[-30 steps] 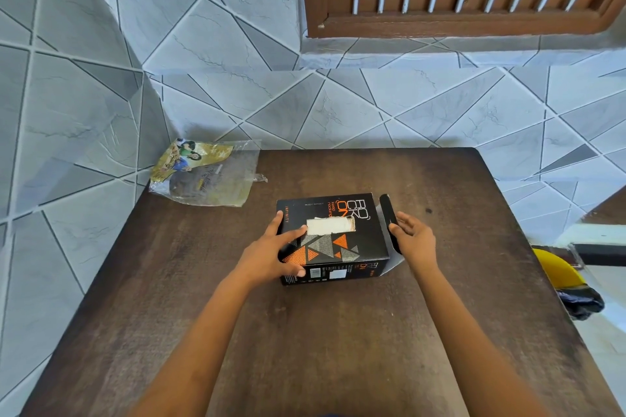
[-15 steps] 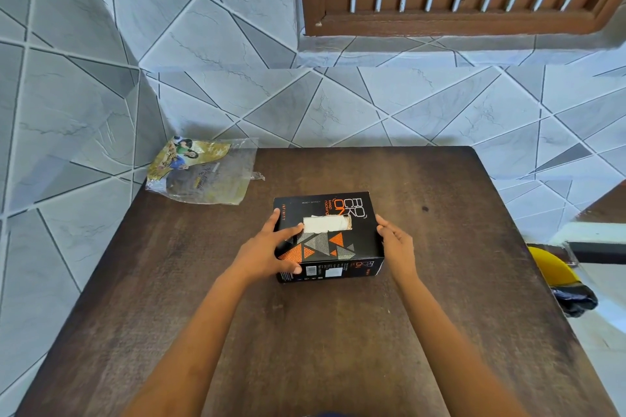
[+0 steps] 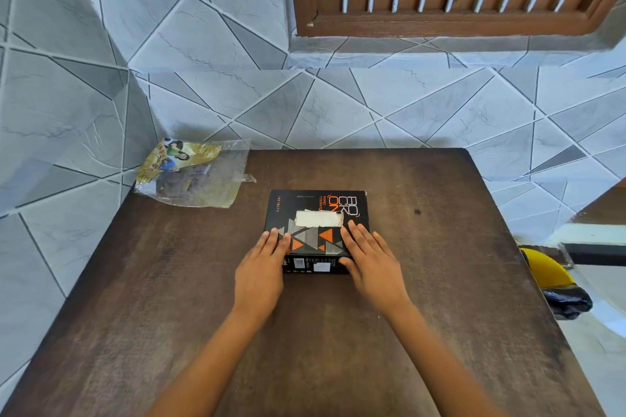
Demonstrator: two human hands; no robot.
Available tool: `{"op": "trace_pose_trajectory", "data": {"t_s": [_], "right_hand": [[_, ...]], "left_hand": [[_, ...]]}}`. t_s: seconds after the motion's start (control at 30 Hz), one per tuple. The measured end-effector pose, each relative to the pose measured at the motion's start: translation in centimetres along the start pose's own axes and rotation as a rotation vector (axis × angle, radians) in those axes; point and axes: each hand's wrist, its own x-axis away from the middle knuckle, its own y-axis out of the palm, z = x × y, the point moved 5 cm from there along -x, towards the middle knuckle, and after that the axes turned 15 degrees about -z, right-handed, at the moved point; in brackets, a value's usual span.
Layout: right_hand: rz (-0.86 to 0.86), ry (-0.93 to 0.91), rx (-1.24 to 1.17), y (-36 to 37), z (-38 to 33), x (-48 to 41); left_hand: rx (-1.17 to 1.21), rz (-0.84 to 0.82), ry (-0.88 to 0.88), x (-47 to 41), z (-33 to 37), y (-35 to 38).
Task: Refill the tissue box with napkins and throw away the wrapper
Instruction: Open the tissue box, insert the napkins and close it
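The tissue box [image 3: 316,227] is sitting mid-frame on the table [image 3: 440,281]. The left hand [image 3: 262,267] and right hand [image 3: 371,259] are lying flat, fingers spread, touching its near corners; the wrapper [image 3: 193,173] is lying upper left.

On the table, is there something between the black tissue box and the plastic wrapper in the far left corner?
No. In the head view, only bare brown table lies between the tissue box and the empty wrapper; they do not touch.

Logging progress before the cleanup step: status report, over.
Left hand and right hand flat on tissue box, grasping nothing. Napkins visible in slot. Wrapper at table's far left corner, untouched. Nothing in the way.
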Motion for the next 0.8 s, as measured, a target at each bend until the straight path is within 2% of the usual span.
{"op": "trace_pose_trajectory", "data": {"t_s": [0.13,0.4,0.53,0.8], "right_hand": [[-0.127,0.017,-0.022,-0.6,1.0,-3.8],[-0.26,0.032,0.0,-2.4,2.5,-11.6],[-0.28,0.03,-0.026,-2.7,3.2,-14.1],[-0.264,0.082,-0.054,-3.1,3.8,-18.7]], "left_hand": [[0.014,-0.051,-0.035,-3.6,0.2,-1.3],[0.038,-0.196,-0.106,-10.5,-0.1,-3.7],[0.052,-0.278,-0.088,-13.0,-0.9,-4.3],[0.052,-0.291,-0.038,-18.1,-2.7,-5.4]]}}
